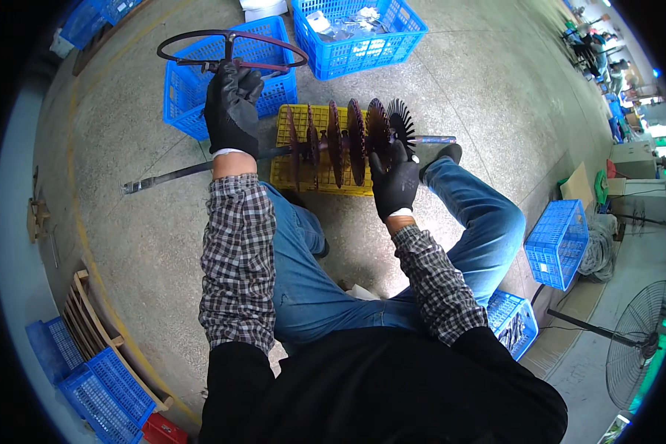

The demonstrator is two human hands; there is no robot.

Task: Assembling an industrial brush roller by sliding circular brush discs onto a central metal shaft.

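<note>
My left hand (231,107), in a black glove, grips a dark metal ring with spokes (229,46) and holds it up over a blue crate (192,100). My right hand (394,180), also gloved in black, rests on the last of several dark toothed discs (355,137) threaded along a long metal rod (170,175). The rod lies across a yellow crate (320,181) in front of my knees. The rod's right end (433,139) sticks out past the discs.
A second blue crate (359,37) with small metal parts stands at the back. More blue crates sit at right (559,240) and lower left (100,388). A standing fan (640,337) is at the lower right. People work far off at the top right.
</note>
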